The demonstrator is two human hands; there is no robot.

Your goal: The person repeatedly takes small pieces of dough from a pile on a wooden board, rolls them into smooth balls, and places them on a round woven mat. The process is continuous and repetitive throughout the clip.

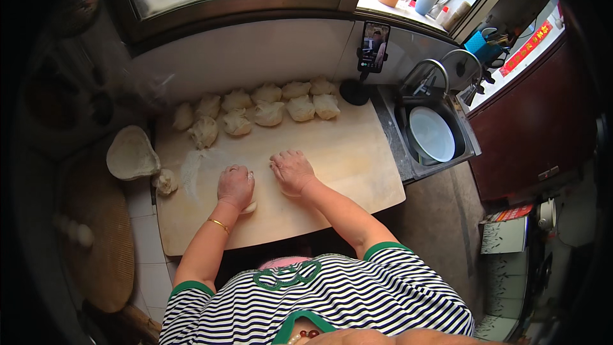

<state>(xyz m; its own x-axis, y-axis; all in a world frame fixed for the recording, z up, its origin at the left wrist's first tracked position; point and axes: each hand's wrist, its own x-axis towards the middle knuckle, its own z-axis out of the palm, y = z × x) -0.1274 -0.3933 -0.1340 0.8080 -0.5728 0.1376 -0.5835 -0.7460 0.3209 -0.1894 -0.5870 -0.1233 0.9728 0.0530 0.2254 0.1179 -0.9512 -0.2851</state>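
My left hand (236,187) is curled palm-down on a wooden board (345,163), over a piece of dough. A pale end of that dough piece (249,208) shows by the wrist, and flour clings to the thumb side. To its right, my right hand (291,171) is cupped over another dough piece, mostly hidden, with a pale edge under the heel of the hand. Two rows of dough lumps (268,113) lie along the back of the board. White flour (191,172) is smeared left of my left hand.
At the board's left edge are a dough lump (165,182) and a floury bowl (133,153). A phone (373,47) on a stand is at the back right. Beyond the board, a sink (462,151) holds a white basin (432,134). A woven tray (103,249) lies at left.
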